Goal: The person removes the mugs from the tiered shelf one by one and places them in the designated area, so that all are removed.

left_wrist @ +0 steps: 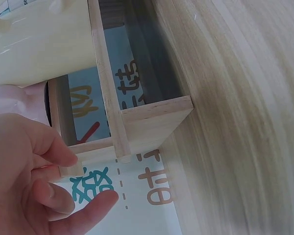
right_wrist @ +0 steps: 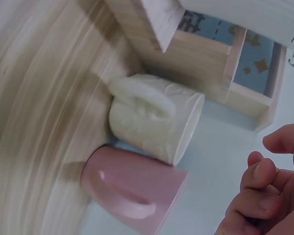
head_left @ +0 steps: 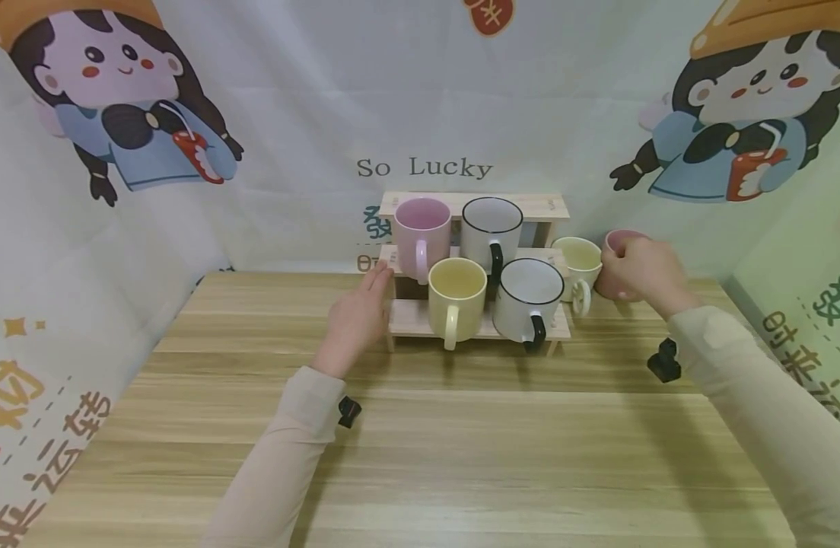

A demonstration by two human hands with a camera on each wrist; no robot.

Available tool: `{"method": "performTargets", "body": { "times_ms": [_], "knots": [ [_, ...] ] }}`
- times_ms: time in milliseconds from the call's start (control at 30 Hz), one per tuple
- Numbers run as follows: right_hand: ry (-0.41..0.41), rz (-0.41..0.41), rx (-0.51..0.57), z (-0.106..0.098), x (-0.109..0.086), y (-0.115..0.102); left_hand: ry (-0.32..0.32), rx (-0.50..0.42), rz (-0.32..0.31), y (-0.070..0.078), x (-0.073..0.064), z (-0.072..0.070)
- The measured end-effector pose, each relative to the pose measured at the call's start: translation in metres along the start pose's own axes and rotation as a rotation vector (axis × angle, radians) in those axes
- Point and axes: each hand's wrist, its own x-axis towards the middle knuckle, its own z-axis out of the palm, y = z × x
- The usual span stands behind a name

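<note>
A tiered wooden rack carries a pink mug and a black-rimmed white mug higher up, with a yellow mug and another black-rimmed white mug on the step below. At the rack's left end is my left hand, its relaxed fingertips touching the wood. My right hand hovers over a second pink mug on the table. In the right wrist view its loosely bent fingers hold nothing and are apart from that mug. A cream mug with raised patterning stands between rack and pink mug.
The wood-grain table extends toward me in front of the rack. A printed white cloth hangs behind and along both sides, close to the rack's back. Small black wrist devices sit by both sleeves.
</note>
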Motion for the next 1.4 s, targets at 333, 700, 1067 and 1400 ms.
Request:
{"method": "performTargets", "body": {
  "times_ms": [333,700,1067,1400],
  "knots": [
    [0.012,-0.028,0.050,-0.003,-0.002,-0.017,-0.009,-0.013,-0.011,0.000,-0.001,0.000],
    [-0.001,-0.047,0.051,-0.011,-0.002,-0.038,-0.026,-0.020,-0.020,0.001,0.000,-0.004],
    [-0.018,-0.021,0.065,-0.010,-0.005,-0.051,-0.046,-0.018,-0.021,0.002,-0.002,-0.004],
    [-0.019,-0.073,0.196,-0.007,-0.010,-0.073,-0.029,-0.010,-0.019,0.003,-0.001,-0.004]
  ]
}}
